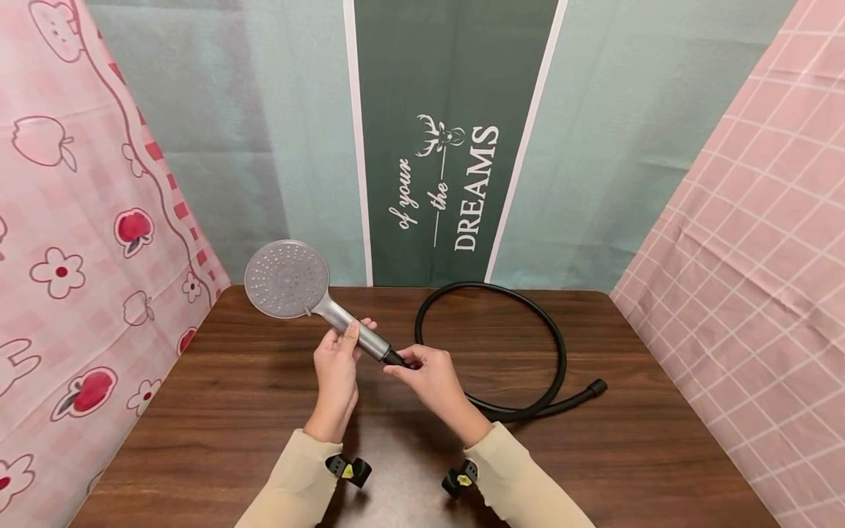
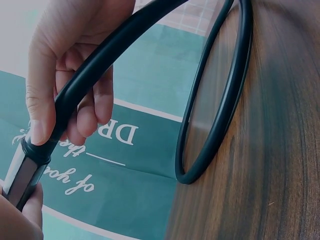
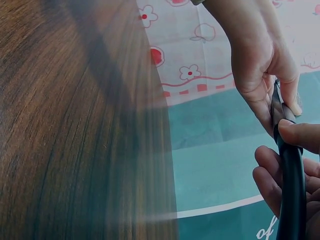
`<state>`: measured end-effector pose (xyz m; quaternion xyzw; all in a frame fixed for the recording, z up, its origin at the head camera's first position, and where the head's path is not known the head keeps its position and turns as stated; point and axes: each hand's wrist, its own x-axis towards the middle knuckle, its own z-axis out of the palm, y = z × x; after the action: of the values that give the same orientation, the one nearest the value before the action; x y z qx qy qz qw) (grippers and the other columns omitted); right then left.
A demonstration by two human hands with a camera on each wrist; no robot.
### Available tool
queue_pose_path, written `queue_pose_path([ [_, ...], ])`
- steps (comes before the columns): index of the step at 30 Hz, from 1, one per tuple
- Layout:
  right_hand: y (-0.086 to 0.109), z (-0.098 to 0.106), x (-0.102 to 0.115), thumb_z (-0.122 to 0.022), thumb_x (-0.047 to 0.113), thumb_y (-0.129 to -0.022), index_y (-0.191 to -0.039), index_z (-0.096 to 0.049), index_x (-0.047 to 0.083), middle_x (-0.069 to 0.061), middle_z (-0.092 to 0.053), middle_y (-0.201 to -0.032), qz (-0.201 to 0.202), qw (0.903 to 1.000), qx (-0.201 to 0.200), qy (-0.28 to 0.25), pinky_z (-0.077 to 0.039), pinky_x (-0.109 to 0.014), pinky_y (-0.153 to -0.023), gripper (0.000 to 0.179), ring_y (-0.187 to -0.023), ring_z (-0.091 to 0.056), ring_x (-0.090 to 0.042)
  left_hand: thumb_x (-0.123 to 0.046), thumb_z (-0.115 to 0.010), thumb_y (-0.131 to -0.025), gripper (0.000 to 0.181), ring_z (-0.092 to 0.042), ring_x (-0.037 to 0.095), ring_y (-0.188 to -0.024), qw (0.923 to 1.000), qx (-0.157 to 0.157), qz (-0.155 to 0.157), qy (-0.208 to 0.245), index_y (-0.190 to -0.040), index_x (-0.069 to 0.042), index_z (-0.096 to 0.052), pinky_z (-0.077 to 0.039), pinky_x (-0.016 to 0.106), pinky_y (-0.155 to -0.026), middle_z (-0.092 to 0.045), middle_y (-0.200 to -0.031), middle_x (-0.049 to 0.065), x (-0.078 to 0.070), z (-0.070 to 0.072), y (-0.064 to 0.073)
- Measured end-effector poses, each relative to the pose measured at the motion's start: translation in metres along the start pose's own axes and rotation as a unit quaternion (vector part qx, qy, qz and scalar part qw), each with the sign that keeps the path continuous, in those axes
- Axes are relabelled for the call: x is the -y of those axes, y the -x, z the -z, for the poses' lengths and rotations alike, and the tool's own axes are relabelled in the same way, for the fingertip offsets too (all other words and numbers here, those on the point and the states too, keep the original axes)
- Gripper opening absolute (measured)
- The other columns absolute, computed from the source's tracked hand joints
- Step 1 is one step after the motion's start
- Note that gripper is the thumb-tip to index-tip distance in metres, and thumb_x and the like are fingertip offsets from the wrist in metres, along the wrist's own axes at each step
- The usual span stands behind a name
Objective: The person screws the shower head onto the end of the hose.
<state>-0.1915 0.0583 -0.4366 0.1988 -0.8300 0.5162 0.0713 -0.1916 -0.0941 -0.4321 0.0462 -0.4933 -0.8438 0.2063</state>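
A grey shower head [image 1: 287,280] with a round nozzle face is held up above the table, tilted with its face at upper left. My left hand [image 1: 339,367] grips its handle [image 1: 356,331], thumb along the top. At the handle's lower end my right hand [image 1: 428,374] pinches the black end of a shower hose [image 1: 561,345]. The hose end meets the handle; whether it is screwed on cannot be told. In the left wrist view the right thumb presses on the hose collar [image 2: 37,150]. The right wrist view shows both hands close together at the joint.
The hose loops over the brown wooden table [image 1: 198,425], its free end [image 1: 597,386] lying to the right. Behind the table hangs a green curtain [image 1: 455,73] with white lettering. Pink patterned cloths [image 1: 746,242] stand at both sides. Each wrist wears a small black camera [image 1: 350,469].
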Motion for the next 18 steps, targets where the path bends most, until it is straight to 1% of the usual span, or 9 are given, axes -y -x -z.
queue_pose_path([
  [5,-0.0013,0.0006,-0.0004,-0.082,0.022,-0.082,-0.094,-0.075,0.005,-0.007,-0.075,-0.082,-0.008,1.0000,0.004,-0.002,-0.050,-0.020,-0.055,0.022,-0.067,-0.060,-0.007,-0.015,-0.056,-0.102,0.030,-0.074,0.009,-0.088,1.0000,0.002,0.003,-0.006,-0.118,0.009,-0.057,-0.057,0.021,-0.084,-0.075,-0.090,0.000,0.0001,0.0004,-0.0013],
  [11,-0.0008,0.0007,-0.0026,-0.082,0.022,-0.082,-0.094,-0.076,0.006,-0.006,-0.074,-0.081,-0.023,0.9996,0.014,-0.006,-0.051,-0.021,-0.055,0.021,-0.066,-0.060,-0.009,-0.016,-0.056,-0.102,0.031,-0.074,0.010,-0.089,0.9999,0.001,0.010,-0.009,-0.119,0.010,-0.057,-0.057,0.021,-0.085,-0.074,-0.090,0.001,0.0017,0.0019,-0.0009],
  [18,-0.0038,0.0012,-0.0035,-0.082,0.023,-0.082,-0.093,-0.075,0.005,-0.006,-0.073,-0.078,-0.031,0.9992,0.021,-0.016,-0.050,-0.021,-0.054,0.022,-0.064,-0.060,-0.008,-0.015,-0.057,-0.102,0.031,-0.074,0.011,-0.089,1.0000,-0.001,0.004,-0.005,-0.119,0.011,-0.057,-0.057,0.021,-0.085,-0.074,-0.091,0.001,0.0021,0.0023,-0.0024],
])
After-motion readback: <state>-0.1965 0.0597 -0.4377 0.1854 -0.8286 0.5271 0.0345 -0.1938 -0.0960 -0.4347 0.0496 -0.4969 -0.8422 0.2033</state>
